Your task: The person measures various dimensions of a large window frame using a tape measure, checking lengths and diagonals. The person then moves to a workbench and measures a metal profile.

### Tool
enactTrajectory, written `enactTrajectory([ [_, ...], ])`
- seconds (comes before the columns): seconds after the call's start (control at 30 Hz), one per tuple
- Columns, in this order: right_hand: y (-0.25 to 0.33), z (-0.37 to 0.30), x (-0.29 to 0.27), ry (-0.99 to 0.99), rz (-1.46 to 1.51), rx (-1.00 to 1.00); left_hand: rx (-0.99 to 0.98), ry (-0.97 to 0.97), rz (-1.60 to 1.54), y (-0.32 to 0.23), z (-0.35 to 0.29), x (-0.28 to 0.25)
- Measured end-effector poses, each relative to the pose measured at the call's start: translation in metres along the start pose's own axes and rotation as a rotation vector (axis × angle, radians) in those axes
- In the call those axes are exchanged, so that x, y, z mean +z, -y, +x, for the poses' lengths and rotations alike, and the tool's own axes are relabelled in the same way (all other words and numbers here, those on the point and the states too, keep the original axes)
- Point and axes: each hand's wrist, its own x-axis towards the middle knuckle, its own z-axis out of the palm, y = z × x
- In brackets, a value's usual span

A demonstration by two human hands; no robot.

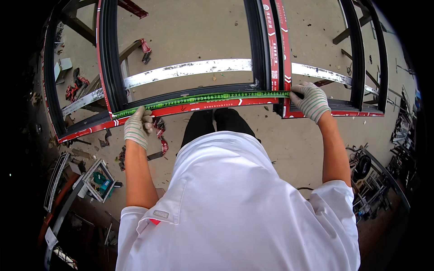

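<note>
A green tape measure blade (212, 97) is stretched along the near rail of a black window or door frame (181, 94), whose front face carries red protective film (217, 104). My left hand (138, 128), in a pale striped work glove, is closed at the blade's left stretch, its fingertips on the blade. At the other end, my right hand (313, 102), gloved alike, pinches the blade's end beside the upright red-filmed bar (274, 49). The tape's case cannot be made out.
A second black frame (357, 58) adjoins on the right. A scuffed white metal bar (190, 68) runs across beneath the frames. Crumpled red and black film strips (77, 86) litter the floor. Piled clutter (373, 185) lies lower right; a small frame (99, 180) lies lower left.
</note>
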Motion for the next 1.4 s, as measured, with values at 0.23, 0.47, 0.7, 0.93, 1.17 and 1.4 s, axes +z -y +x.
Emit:
enactTrajectory([
  [0.23,0.005,-0.001,0.006,0.088,-0.051,0.091,0.029,0.017,0.031,-0.006,0.001,-0.009],
  [0.47,0.004,-0.004,0.013,0.054,-0.028,0.105,0.035,0.008,0.064,-0.005,0.01,-0.014],
  [0.7,0.008,-0.002,0.006,0.111,-0.083,0.126,0.035,-0.011,0.071,-0.007,0.01,-0.013],
  [0.93,0.013,0.004,0.004,0.124,-0.113,0.131,0.049,-0.047,0.081,-0.009,0.005,-0.008],
  [1.17,0.01,0.005,0.007,0.124,-0.099,0.127,0.043,-0.045,0.08,-0.009,0.008,-0.011],
  [1.4,0.008,0.006,0.01,0.122,-0.103,0.123,0.039,-0.037,0.079,-0.009,0.009,-0.014],
])
